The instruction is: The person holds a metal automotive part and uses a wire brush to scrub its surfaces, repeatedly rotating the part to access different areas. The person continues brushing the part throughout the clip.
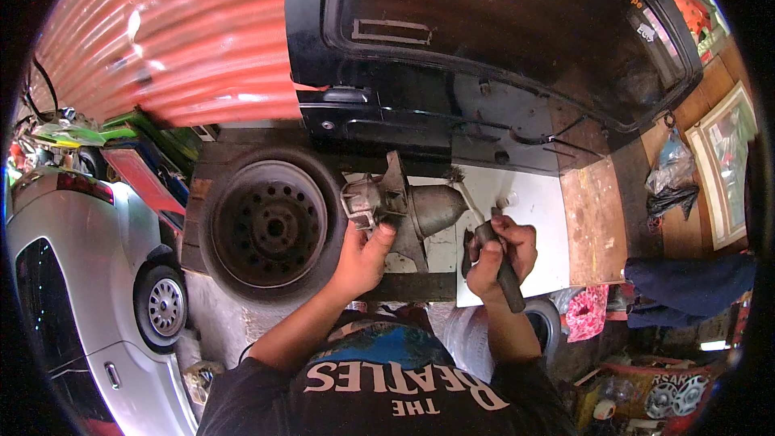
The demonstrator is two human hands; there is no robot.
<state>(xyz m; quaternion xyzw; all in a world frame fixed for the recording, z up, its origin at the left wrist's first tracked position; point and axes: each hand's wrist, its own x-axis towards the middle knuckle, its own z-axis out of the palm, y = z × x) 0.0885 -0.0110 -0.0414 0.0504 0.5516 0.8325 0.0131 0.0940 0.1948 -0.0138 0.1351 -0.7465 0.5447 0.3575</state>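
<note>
My left hand (363, 257) is closed round the left end of a grey, grimy cast-metal housing (437, 209). The housing has a flat flange across its middle and a rounded dome pointing right. On the right, my right hand (499, 257) grips the dark handle (510, 287) of a brush. Its pale, slim shaft (471, 200) slants up and left to a small tuft of dark bristles (457, 173), close beside the dome; contact cannot be made out. A dark shape by the right palm is partly hidden by the fingers.
A wheel with its tyre (270, 222) lies flat left of the housing. Under my hands is a white board (537, 250) beside a wooden plank (593, 226). A black vehicle door (387, 117) stands behind. A silver car (89, 274) is at left, more tyres (545, 323) below right.
</note>
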